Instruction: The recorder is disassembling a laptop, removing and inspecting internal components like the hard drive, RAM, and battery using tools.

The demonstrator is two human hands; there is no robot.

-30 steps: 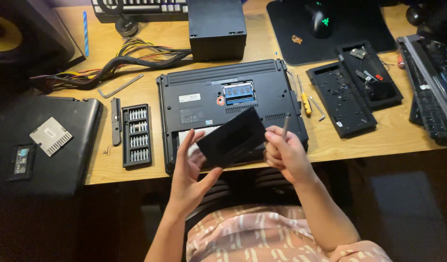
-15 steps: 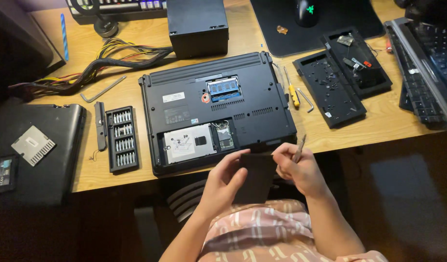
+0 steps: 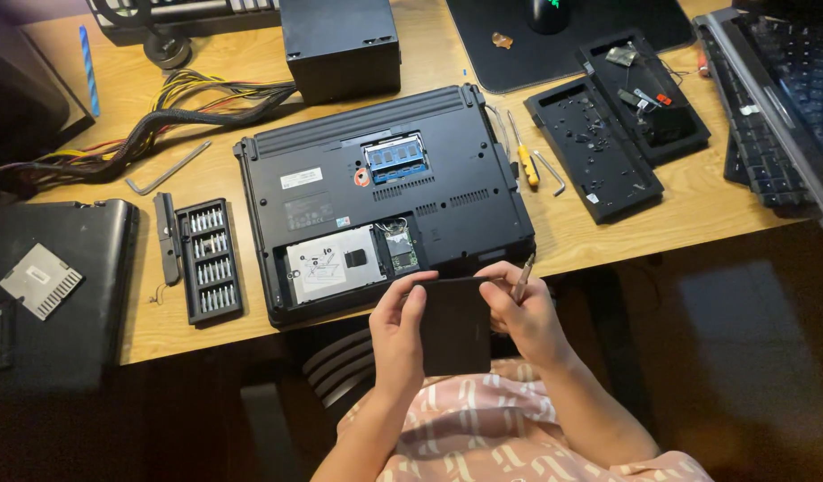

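A black laptop lies upside down on the wooden desk, its bottom bays uncovered with the silver hard drive and blue memory sticks showing. Both hands hold a flat black cover panel over my lap, just in front of the laptop's near edge. My left hand grips the panel's left side. My right hand grips its right top corner and also pinches a thin grey screwdriver.
A screwdriver bit case lies left of the laptop, beside another dark laptop. A yellow screwdriver, hex keys and two black trays lie to the right. A black box, cables, keyboards and a mouse pad sit behind.
The cover panel came off the laptop's near bay and was lowered toward my lap, exposing the hard drive. The camera view shifted slightly.
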